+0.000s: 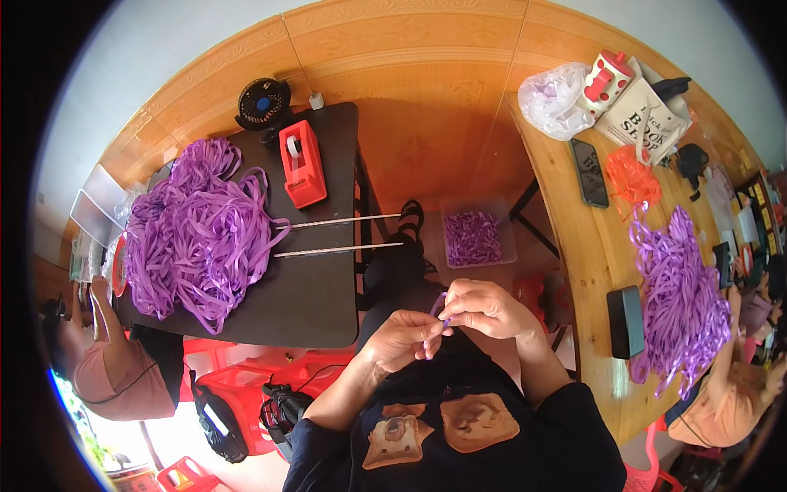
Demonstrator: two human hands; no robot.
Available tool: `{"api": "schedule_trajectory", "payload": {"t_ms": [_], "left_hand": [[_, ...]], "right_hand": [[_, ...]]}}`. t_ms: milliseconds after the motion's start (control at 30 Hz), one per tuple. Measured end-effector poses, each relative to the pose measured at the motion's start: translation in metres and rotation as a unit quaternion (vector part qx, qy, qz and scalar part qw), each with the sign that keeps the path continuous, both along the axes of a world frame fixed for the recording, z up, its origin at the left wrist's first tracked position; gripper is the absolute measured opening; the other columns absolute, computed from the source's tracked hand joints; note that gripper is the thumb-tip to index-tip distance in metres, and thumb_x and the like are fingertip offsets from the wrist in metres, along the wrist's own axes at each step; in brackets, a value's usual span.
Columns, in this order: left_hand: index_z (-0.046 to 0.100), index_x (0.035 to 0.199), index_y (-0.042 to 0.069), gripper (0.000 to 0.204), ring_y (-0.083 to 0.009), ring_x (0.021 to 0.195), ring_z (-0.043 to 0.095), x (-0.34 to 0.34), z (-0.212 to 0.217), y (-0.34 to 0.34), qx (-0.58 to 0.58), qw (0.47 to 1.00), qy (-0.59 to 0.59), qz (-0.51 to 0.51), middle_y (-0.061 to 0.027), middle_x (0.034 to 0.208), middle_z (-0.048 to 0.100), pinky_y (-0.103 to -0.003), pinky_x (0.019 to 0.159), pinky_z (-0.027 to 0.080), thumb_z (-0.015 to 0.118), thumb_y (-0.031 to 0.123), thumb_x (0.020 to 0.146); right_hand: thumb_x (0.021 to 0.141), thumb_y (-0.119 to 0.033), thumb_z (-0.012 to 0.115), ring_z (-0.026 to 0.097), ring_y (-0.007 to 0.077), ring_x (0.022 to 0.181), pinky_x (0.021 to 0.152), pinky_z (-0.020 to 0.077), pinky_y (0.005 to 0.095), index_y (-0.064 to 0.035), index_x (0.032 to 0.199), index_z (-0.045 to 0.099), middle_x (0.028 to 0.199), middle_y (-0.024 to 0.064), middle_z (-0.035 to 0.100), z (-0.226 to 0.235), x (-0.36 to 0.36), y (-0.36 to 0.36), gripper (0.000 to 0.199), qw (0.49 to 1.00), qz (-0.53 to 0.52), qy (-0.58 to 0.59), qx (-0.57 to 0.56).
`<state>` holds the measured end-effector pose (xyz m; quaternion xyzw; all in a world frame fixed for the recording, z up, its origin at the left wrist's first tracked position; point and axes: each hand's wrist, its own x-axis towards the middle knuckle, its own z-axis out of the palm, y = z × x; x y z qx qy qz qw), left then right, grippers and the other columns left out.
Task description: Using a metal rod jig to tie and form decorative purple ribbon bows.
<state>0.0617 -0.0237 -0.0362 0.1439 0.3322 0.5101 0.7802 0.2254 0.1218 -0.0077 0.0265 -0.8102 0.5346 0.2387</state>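
In front of my lap, my left hand [402, 338] pinches a short length of purple ribbon [437, 303] between thumb and fingers. My right hand [485, 309] meets it there, its fingertips closed on the same ribbon, which curls up in a small loop between the hands. The fingers hide how the ribbon is folded or tied. On the dark table to the left lies a big tangled heap of purple ribbon [201, 238]. Two thin metal rods [340, 249] stick out past that table's edge. Below and ahead, a clear plastic bin [510, 246] holds many small purple pieces [473, 238].
A red tape dispenser [302, 164] and a black fan [264, 104] stand on the dark table [328, 303]. The wooden table [586, 279] at right bears a phone [589, 172], a dark box [625, 322], bags and more ribbon [680, 303]. Other people sit at both sides.
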Motion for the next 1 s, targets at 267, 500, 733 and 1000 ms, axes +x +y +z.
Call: {"api": "schedule_trajectory", "payload": {"t_ms": [267, 500, 733, 1000], "left_hand": [[0.067, 0.093, -0.005, 0.02, -0.0105, 0.055, 0.051, -0.001, 0.002, -0.007, 0.013, 1.0, -0.004, 0.016, -0.0049, 0.063, 0.057, -0.02, 0.048, 0.033, 0.066, 0.014, 0.088], [0.066, 0.085, -0.006, 0.007, -0.016, 0.053, 0.05, 0.01, 0.021, -0.018, 0.116, 0.95, 0.265, 0.119, -0.0073, 0.063, 0.055, -0.023, 0.049, 0.038, 0.063, 0.0, 0.084], [0.062, 0.092, -0.005, 0.02, -0.024, 0.057, 0.053, 0.023, 0.019, -0.014, 0.351, 0.45, 0.803, 0.17, -0.0115, 0.067, 0.052, -0.035, 0.046, 0.041, 0.061, -0.008, 0.072], [0.068, 0.091, -0.002, 0.013, -0.0047, 0.058, 0.055, 0.004, 0.004, -0.017, 0.048, 0.937, 0.334, 0.086, -0.0007, 0.07, 0.062, -0.019, 0.05, 0.042, 0.066, 0.009, 0.087]], "right_hand": [[0.078, 0.006, 0.064, 0.055, 0.0237, 0.072, 0.063, 0.045, 0.0318, 0.0005, 0.089, 0.061, 0.08, 0.0087, 0.054, -0.004, -0.006, -0.011, 0.013, 0.999, 0.013, 0.01, -0.034], [0.079, 0.004, 0.064, 0.055, 0.0262, 0.069, 0.059, 0.0433, 0.034, 0.0006, 0.084, 0.056, 0.079, 0.0106, 0.054, -0.002, -0.009, -0.027, 0.01, 0.999, -0.042, 0.021, -0.023], [0.078, 0.004, 0.064, 0.057, 0.0287, 0.069, 0.06, 0.0442, 0.0352, 0.001, 0.084, 0.058, 0.078, 0.0115, 0.056, 0.002, -0.009, -0.038, 0.009, 0.991, -0.123, -0.049, 0.013], [0.066, 0.002, 0.072, 0.059, 0.029, 0.075, 0.066, 0.0468, 0.0365, -0.0011, 0.09, 0.062, 0.082, 0.0105, 0.058, -0.004, 0.001, -0.013, 0.026, 0.986, -0.124, -0.103, 0.037]]}}
